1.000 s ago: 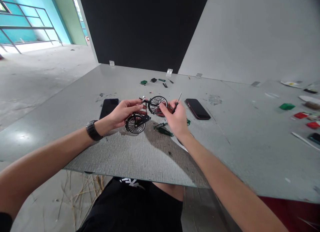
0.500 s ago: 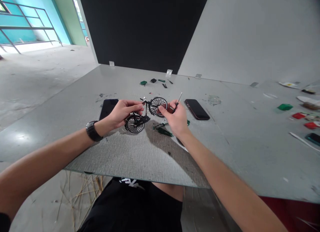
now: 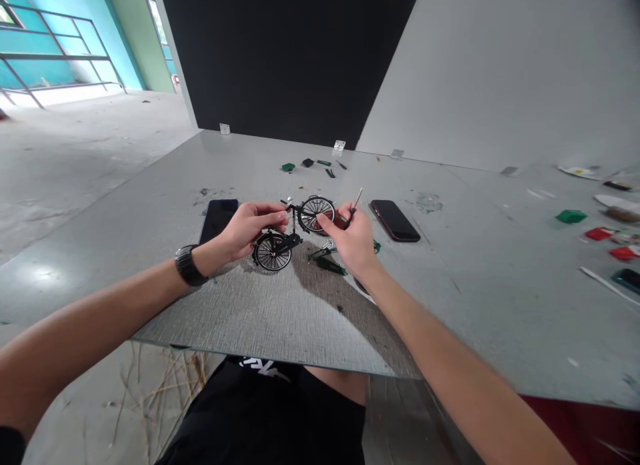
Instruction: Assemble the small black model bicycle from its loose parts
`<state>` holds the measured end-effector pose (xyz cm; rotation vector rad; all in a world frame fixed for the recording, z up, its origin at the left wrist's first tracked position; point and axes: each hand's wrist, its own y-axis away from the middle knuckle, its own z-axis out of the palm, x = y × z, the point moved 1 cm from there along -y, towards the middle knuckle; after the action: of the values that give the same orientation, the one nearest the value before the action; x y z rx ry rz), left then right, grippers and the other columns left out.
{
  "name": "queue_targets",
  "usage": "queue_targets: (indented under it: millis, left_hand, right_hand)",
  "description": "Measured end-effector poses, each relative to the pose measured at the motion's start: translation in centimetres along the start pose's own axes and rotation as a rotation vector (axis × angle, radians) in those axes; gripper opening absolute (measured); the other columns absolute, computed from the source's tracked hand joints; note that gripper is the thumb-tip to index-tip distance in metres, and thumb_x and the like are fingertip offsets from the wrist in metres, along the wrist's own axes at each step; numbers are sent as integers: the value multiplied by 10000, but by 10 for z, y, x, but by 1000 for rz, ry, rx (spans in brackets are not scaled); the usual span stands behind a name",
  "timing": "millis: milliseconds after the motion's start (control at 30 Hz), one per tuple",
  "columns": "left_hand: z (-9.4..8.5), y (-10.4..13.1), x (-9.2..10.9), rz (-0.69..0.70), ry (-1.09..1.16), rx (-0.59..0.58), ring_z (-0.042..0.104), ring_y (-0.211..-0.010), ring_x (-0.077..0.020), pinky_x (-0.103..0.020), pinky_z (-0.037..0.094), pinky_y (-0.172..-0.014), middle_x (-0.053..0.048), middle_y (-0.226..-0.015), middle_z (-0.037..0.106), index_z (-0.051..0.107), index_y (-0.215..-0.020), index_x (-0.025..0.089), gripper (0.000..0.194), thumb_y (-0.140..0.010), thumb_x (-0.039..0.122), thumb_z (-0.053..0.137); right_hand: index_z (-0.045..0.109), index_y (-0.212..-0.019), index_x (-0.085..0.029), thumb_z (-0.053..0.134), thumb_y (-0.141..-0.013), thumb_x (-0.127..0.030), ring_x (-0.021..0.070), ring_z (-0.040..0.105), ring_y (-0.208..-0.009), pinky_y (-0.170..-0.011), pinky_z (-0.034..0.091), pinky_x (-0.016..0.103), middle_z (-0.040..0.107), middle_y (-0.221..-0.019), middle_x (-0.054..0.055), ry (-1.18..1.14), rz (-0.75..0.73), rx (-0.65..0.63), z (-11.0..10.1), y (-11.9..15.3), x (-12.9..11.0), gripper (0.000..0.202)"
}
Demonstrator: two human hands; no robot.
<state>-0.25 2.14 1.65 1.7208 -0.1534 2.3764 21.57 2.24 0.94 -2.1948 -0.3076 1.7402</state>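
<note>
- Black miniature bicycle with thin spoked wheels [image 3: 290, 241] is pinched at its frame between thumb and fingers of the left hand [image 3: 253, 226].
- Far-right wheel is pressed by the thumb of the right hand [image 3: 351, 241]; a slim dark-handled screwdriver with a metal shaft [image 3: 353, 211] is gripped in the same hand, its tip pointed up and away from the bicycle.
- Bicycle is held just above the grey textured tabletop [image 3: 215, 311], centre, between the hands.
- Done, as judged: two wheels, handlebar and crank area appear joined into one body. Whether the far-right wheel is fastened cannot be told; its hub is covered.
- Left, as judged: the dark green and silver frame [image 3: 330, 265], lying near the right hand and partly hidden, appears unworked. At the far side, a small green block-like piece [image 3: 288, 167] and a small black block-like piece [image 3: 307, 163] are seen unattached.
</note>
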Motion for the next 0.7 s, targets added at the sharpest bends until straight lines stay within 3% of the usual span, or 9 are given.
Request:
queue_targets:
  millis: [100, 700]
  left_hand:
    - [1, 1, 1, 12, 3, 16, 665, -672, -113, -233, 541, -642, -46, -793, 723, 680, -1036, 119, 250, -806, 144, 776]
    - [3, 1, 3, 33, -5, 51, 650, -666, -105, -225, 528, -643, -64, -799, 727, 720, -1002, 95, 226, -790, 142, 783]
  right_hand:
    - [261, -780, -269, 759, -806, -425, 181, 594, -755, -728, 508, 350, 477, -736, -22, 3, 4, 9, 0, 0, -2, 522]
    - [272, -762, -267, 784, -764, -389, 158, 555, -696, -677, 493, 333, 434, -722, -42, -156, 39, -16, 0, -2, -3, 526]
